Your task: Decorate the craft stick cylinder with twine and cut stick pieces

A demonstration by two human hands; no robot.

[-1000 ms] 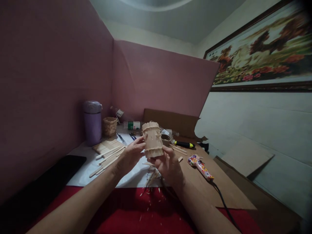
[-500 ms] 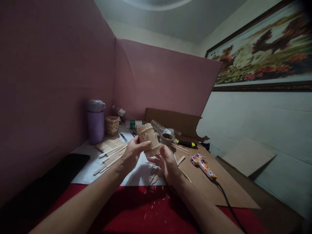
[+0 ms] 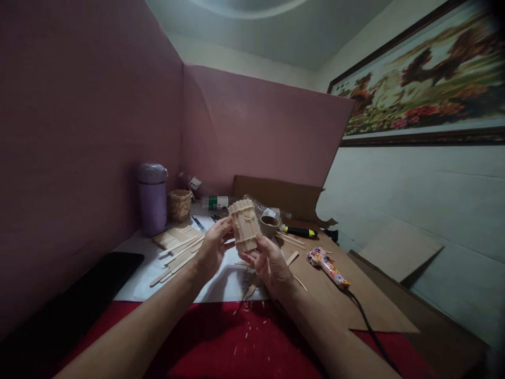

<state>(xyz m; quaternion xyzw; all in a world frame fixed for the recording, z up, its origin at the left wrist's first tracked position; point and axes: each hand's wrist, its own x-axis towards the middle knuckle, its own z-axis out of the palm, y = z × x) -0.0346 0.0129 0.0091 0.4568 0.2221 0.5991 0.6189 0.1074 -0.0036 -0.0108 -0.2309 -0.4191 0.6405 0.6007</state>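
Both hands hold a small cup made of craft sticks [image 3: 245,226] above the table, tilted slightly, with a twisted band round its top and another near its base. My left hand [image 3: 215,243] grips its left side, thumb and fingers closed on the edge. At the lower right corner, my right hand [image 3: 272,262] pinches it between thumb and fingers. Wood scraps [image 3: 250,289] lie below on white paper. Left of my left hand are several loose craft sticks [image 3: 177,260]. The cup's far side and inside are hidden.
A purple bottle [image 3: 152,202] and a woven-looking pot [image 3: 180,206] stand back left. To the right, a flower-patterned glue gun [image 3: 329,267] lies on cardboard, its cord trailing forward. A tape roll [image 3: 270,223], black-yellow cutter [image 3: 300,231] and plastic bottle [image 3: 253,205] lie behind.
The stick cup has turned more upright, its face now toward me. My left thumb has shifted from its front to its left edge, and my right fingers have closed on its lower corner.
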